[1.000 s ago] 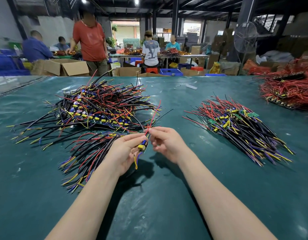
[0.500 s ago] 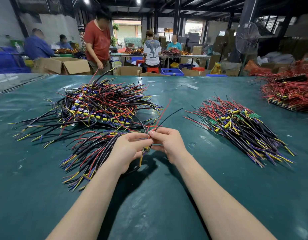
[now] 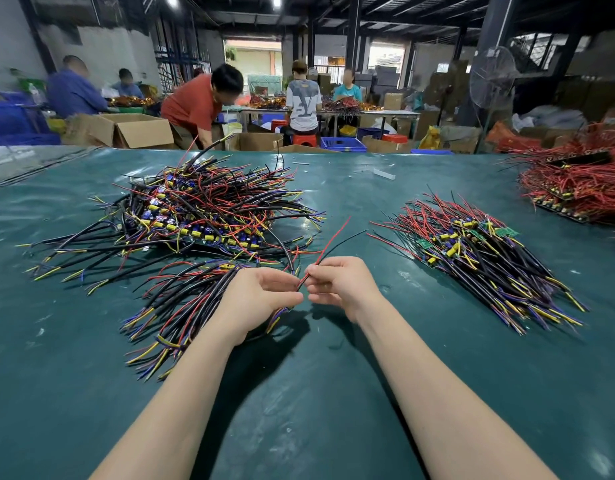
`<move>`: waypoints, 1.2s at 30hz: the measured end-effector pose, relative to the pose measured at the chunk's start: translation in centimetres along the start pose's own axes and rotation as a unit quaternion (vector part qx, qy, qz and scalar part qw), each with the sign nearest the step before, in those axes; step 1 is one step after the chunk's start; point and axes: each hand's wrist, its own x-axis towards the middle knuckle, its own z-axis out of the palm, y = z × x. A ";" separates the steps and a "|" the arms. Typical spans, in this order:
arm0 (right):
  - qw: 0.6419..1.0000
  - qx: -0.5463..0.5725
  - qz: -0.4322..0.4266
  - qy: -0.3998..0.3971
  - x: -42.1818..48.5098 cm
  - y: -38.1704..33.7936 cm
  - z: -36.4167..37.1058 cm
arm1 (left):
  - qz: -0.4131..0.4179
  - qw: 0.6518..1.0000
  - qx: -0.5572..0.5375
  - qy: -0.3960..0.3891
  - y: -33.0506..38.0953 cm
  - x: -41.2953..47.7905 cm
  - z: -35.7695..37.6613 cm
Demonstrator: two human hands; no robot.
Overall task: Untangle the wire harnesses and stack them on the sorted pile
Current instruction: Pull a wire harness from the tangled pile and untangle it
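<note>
Presently, left hand (image 3: 261, 296) curls round a harness (image 3: 278, 316), right hand (image 3: 340, 289) pinches its red and black leads (image 3: 330, 242); a sharp tug could tighten tangles.

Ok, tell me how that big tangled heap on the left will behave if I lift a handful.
Probably floppy: the tangled heap has thin wires that arc and droop every way. It would likely come up as a clump, since strands cross and loop through one another. Likely light, though the small yellow and blue components among them add some weight.
</note>
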 end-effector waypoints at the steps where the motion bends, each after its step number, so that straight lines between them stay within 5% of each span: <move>1: 1.000 0.002 -0.001 0.000 0.0 0.0 -0.1 | -0.001 1.000 0.012 -0.006 0.0 0.0 0.0; 6: 0.999 -0.049 0.001 0.000 0.0 0.2 0.1 | -0.018 0.994 0.082 -0.064 -0.1 0.0 -0.4; 14: 0.998 0.056 -0.040 0.012 0.2 -0.3 -0.1 | -0.055 0.992 -0.100 -0.053 0.1 0.2 -0.3; 23: 1.000 0.015 -0.007 0.014 0.1 0.3 -0.3 | -0.041 0.988 -0.012 -0.145 0.3 -0.1 -0.5; 36: 0.992 0.087 -0.057 0.072 0.6 -0.3 -1.3 | -0.059 0.971 -0.090 -0.215 0.6 -0.4 -0.3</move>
